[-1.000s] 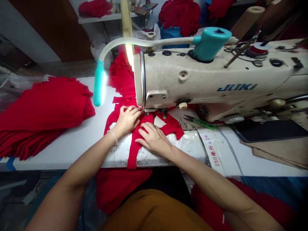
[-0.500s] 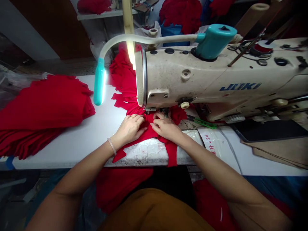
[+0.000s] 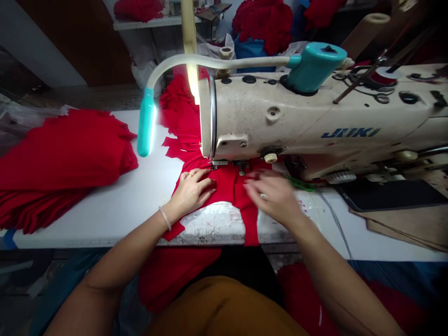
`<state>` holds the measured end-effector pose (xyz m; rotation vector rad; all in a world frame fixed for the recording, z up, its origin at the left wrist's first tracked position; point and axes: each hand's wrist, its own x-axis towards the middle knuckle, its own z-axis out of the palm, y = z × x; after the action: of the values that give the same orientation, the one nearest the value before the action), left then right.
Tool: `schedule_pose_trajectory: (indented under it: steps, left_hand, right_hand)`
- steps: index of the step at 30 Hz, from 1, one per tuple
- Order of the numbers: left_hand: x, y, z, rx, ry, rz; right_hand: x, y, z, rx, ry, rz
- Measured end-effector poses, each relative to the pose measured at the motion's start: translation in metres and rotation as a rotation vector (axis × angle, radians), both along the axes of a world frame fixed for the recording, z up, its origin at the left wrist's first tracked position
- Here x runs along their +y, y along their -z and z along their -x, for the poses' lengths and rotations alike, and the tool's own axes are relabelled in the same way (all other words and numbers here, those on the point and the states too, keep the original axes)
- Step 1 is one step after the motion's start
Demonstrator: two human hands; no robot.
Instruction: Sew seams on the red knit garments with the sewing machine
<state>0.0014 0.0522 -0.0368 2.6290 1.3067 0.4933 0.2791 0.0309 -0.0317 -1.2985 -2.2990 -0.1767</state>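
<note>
A piece of red fabric (image 3: 224,184) lies under the needle area of a white sewing machine (image 3: 245,116), gathered in folds on its left and hanging over the table edge in a narrow strip. My left hand (image 3: 191,189), wearing a ring and a pale bracelet, grips the fabric just left of the presser foot (image 3: 241,167), its fingers bent. My right hand (image 3: 275,196) is right of the presser foot, over the fabric's right part. Motion smears its fingers, so their hold is unclear. Partly behind that hand lies a green-handled tool (image 3: 301,184).
Stacked red fabric pieces (image 3: 70,149) lie on the left of the white table (image 3: 119,210). A lit turquoise lamp (image 3: 145,123) hangs on a bent neck left of the machine head. At right, a black phone-like slab (image 3: 392,193) rests on brown card (image 3: 406,224).
My right hand has moved right, away from the presser foot, uncovering fabric there. My left hand has stayed at nearly the same place on the fabric.
</note>
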Motion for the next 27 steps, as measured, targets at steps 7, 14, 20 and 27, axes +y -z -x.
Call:
schedule_pose_trajectory:
  steps: [7,14,20,27]
  left_hand:
    - [0.012,0.001,0.001,0.015,-0.026,0.022]
    - [0.018,0.000,0.001,0.001,-0.049,0.031]
    - [0.019,0.002,0.003,-0.015,-0.051,0.038]
    - [0.000,-0.012,0.004,-0.036,-0.217,0.036]
  right_hand:
    - [-0.040,0.001,-0.156,0.104,0.713,-0.268]
    - [-0.035,0.029,-0.158,0.143,0.620,-0.338]
    - [-0.052,0.002,-0.117,0.175,0.608,-0.334]
    - [-0.053,-0.002,0.036,0.271,0.034,0.336]
